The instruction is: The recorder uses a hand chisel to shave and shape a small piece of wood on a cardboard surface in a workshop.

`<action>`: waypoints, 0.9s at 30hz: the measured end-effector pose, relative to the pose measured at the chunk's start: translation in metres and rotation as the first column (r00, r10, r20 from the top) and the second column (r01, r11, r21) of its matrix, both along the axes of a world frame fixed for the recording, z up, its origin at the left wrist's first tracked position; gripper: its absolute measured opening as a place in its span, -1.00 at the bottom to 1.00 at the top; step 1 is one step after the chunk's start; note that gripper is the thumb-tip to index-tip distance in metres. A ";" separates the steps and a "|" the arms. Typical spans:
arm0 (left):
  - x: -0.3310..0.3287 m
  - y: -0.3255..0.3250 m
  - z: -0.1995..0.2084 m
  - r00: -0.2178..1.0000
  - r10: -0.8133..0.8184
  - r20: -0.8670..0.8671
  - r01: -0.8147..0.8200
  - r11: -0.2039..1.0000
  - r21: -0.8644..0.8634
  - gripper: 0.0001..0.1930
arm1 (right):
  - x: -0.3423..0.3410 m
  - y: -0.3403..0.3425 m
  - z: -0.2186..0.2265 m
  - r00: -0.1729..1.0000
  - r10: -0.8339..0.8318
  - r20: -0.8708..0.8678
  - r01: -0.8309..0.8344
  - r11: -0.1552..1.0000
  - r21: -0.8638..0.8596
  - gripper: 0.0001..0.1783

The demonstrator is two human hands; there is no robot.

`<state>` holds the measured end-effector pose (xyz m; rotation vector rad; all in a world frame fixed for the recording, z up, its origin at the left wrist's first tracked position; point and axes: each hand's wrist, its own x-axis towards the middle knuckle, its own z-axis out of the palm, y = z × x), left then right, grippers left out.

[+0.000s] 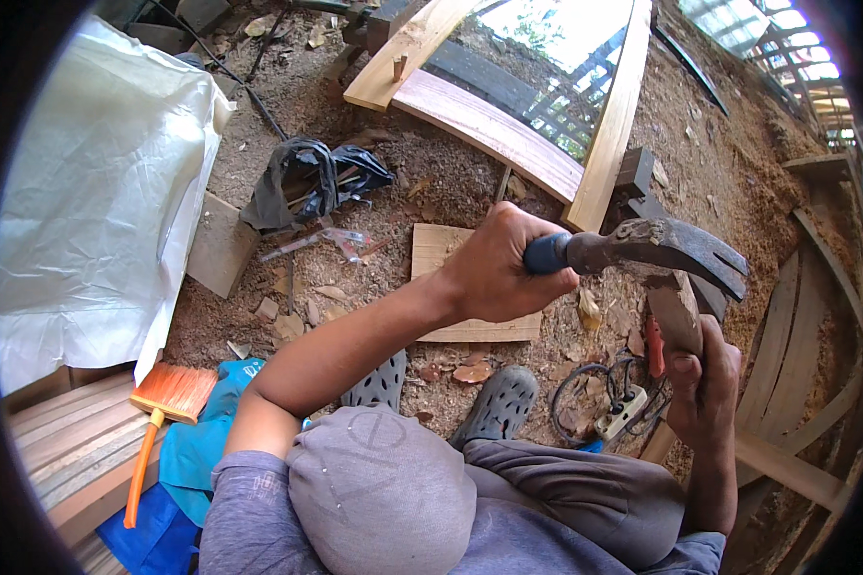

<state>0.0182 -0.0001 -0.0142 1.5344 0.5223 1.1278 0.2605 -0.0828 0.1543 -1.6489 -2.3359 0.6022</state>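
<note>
Left hand (508, 264) is clenching a scuffed metal claw hammer (666, 251), right hand (705, 388) is pinching a rough wood block (677, 318). That left fist's hiding some blue handle (547, 254).

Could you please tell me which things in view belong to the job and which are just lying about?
In the job: hammer in left grip, wood piece in right grip, probably the wooden frame.

Apparently just lying about: orange brush, black plastic bag, power strip.

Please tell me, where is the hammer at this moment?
In the head view, right of centre: the left hand grips the hammer, and its head appears just above the wooden piece in the right hand.
</note>
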 end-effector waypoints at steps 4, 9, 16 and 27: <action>0.001 -0.003 0.009 0.999 0.040 0.025 -0.038 0.998 -0.050 -0.75 | 0.014 -0.002 0.003 0.998 0.004 0.070 -0.015 0.986 0.165 -0.42; 0.003 0.002 0.016 0.998 0.069 -0.004 -0.069 0.995 0.069 -0.53 | 0.055 -0.013 0.074 0.706 -0.137 -0.695 0.290 0.951 0.108 -0.56; -0.003 -0.013 -0.047 0.992 0.058 -0.115 -0.055 0.998 0.036 -0.65 | 0.073 -0.020 -0.021 0.991 -0.128 -0.041 0.123 0.987 -0.108 -0.44; -0.056 0.005 0.000 0.964 0.199 -0.178 -0.212 0.976 -0.055 -0.53 | 0.107 -0.049 -0.115 0.911 -0.403 0.087 0.402 0.915 0.038 -0.80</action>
